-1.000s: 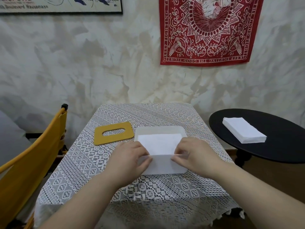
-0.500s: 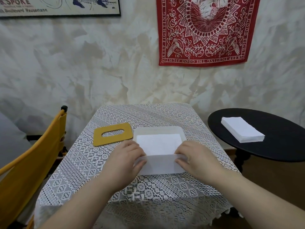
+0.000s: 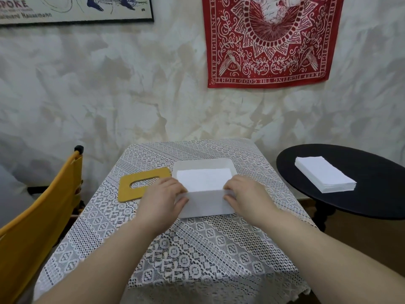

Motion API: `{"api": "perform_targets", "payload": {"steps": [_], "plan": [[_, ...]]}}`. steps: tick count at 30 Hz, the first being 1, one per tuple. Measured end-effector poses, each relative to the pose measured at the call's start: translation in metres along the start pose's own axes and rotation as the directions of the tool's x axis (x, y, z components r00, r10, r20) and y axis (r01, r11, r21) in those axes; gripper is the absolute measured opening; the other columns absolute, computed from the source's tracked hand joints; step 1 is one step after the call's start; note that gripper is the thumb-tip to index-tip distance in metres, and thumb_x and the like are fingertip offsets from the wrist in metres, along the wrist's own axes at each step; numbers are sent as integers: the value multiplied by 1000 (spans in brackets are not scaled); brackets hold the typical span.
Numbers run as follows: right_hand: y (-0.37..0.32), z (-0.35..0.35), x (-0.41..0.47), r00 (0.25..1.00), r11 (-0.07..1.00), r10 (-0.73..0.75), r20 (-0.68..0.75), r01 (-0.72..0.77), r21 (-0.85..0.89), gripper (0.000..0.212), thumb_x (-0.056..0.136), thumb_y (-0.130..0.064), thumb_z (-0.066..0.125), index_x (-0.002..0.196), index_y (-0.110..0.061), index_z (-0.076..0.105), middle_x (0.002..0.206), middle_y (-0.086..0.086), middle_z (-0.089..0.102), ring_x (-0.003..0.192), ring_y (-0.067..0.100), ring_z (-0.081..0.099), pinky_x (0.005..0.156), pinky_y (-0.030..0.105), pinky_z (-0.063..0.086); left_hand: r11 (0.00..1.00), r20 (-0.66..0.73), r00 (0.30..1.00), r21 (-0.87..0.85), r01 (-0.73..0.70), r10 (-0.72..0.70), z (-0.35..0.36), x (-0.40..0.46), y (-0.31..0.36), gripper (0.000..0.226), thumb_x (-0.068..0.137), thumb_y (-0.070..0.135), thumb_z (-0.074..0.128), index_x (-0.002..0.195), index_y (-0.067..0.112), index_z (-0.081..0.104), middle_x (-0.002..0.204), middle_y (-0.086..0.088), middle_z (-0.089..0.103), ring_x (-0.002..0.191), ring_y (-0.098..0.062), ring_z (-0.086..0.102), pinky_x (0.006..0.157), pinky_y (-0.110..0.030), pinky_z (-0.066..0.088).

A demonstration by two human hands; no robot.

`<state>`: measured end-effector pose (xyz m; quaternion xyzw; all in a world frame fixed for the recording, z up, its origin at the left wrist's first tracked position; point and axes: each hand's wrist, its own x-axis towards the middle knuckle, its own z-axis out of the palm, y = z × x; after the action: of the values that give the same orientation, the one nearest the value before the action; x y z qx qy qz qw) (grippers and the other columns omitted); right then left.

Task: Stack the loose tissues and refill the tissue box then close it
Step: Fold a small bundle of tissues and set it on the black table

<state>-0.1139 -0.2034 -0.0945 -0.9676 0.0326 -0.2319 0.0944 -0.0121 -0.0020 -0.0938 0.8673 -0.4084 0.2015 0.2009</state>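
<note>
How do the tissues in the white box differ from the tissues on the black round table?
The tissues in the box lie inside the white box on the lace-covered table; the stack on the black table sits bare in the open. The left hand and right hand grip the box's near edge, while nothing touches the stack. The box hides its tissues' depth; the stack's layered edge shows. Both are white and rectangular.

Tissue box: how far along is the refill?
Done: lid off, lying left of the box; some tissues already inside. In hand: left hand and right hand pinch a folded tissue at the box's near edge. Left: the stack on the black table, then the lid.
</note>
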Motion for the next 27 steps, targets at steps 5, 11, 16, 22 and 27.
{"api": "perform_targets", "payload": {"steps": [5, 11, 16, 22, 27], "plan": [[-1, 3, -3, 1000, 1000, -19, -19, 19, 5, 21, 90, -22, 56, 106, -12, 64, 107, 2, 60, 104, 22, 52, 88, 33, 43, 1000, 9, 1000, 23, 18, -18, 8, -4, -4, 11, 83, 29, 68, 88, 19, 68, 94, 8, 65, 102, -17, 53, 87, -30, 42], [33, -19, -37, 967, 993, 0, -254, 29, 110, 25, 77, -14, 73, 102, -10, 68, 102, 2, 68, 99, 21, 61, 88, 33, 49, 981, -216, 970, -129, -145, 115, 9, 12, 55, 21, 86, 18, 55, 102, 15, 69, 104, 4, 65, 95, -8, 54, 83, -22, 42], [114, -65, -75, 871, 924, 380, -311, -339, 180, 16, 85, -13, 67, 101, -13, 71, 102, -2, 69, 99, 14, 60, 88, 20, 41, 798, 65, 998, -600, 53, -17, 50, 50, 156, 32, 96, 8, 44, 116, 23, 64, 95, 23, 64, 86, 17, 56, 81, -4, 43], [208, -88, -84, 828, 835, 547, -123, -550, 17, 26, 92, -17, 56, 117, -20, 64, 123, -6, 61, 116, 13, 52, 97, 20, 35, 356, 543, 835, -765, 537, -92, 114, 115, 241, 44, 94, -6, 34, 133, 8, 49, 111, -2, 65, 98, -10, 63, 84, -27, 53], [245, -73, -69, 902, 904, 423, 90, -413, -111, 38, 87, -23, 60, 125, -22, 59, 130, -6, 58, 121, 15, 50, 102, 26, 37, 226, 669, 736, -704, 673, -106, 152, 145, 267, 44, 93, -10, 33, 135, 0, 43, 119, -15, 60, 93, -16, 63, 71, -20, 52]]}}
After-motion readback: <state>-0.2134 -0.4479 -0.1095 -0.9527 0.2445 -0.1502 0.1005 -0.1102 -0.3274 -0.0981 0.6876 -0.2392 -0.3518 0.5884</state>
